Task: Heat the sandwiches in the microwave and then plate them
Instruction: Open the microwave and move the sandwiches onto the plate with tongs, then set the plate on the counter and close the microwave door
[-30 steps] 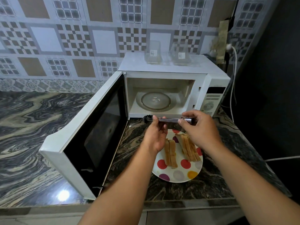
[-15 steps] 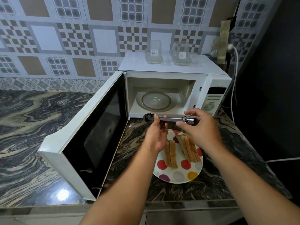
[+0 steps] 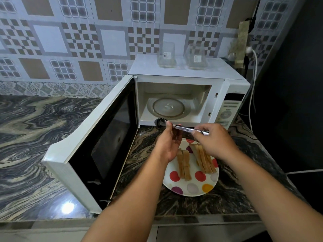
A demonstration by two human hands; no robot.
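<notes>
Two sandwiches [image 3: 184, 165] stand on edge on a white plate with coloured dots [image 3: 192, 188], on the counter in front of the white microwave [image 3: 227, 88]. Its door [image 3: 97, 137] is swung wide to the left, and the glass turntable [image 3: 168, 107] inside is bare. Above the plate both hands hold metal tongs [image 3: 185, 128] with black tips, lying sideways. My left hand [image 3: 167, 142] grips the tip end and my right hand [image 3: 213, 140] the handle end.
Two clear glass containers [image 3: 167, 55] stand on top of the microwave. A white power cable [image 3: 252, 95] hangs at the right beside a dark wall. The marbled counter [image 3: 35, 137] stretches left, and its front edge runs just below the plate.
The tongs have tilted slightly, handle end lower to the right. My right hand has slid a little right and down. The plate and sandwiches have not moved.
</notes>
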